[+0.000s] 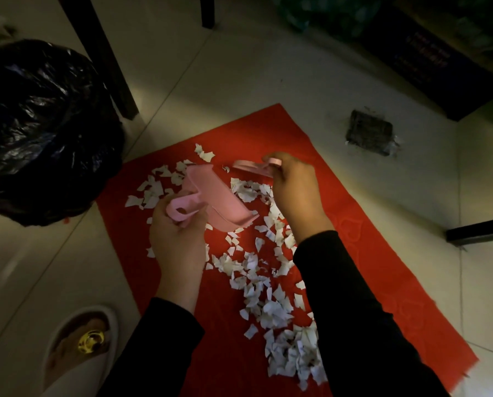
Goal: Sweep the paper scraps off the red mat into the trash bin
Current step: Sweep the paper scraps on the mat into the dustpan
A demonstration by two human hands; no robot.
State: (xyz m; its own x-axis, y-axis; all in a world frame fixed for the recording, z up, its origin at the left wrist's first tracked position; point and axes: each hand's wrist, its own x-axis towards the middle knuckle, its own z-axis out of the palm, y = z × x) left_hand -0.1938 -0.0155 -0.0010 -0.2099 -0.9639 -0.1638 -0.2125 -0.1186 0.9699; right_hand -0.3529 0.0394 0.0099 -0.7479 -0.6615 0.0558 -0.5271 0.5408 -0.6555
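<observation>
A red mat lies on the tiled floor, strewn with many white paper scraps from its far end to its near right corner. My left hand grips the handle of a small pink dustpan, held just above the scraps at mid-mat. My right hand is closed on a small pink brush, tilted over the scraps beside the dustpan. The trash bin, lined with a black plastic bag, stands off the mat's far left corner.
A dark table leg stands right behind the bin. A dark floor patch lies beyond the mat on the right. A dark bar juts in at the right edge. A white slipper rests near left. Dark boxes fill the far right.
</observation>
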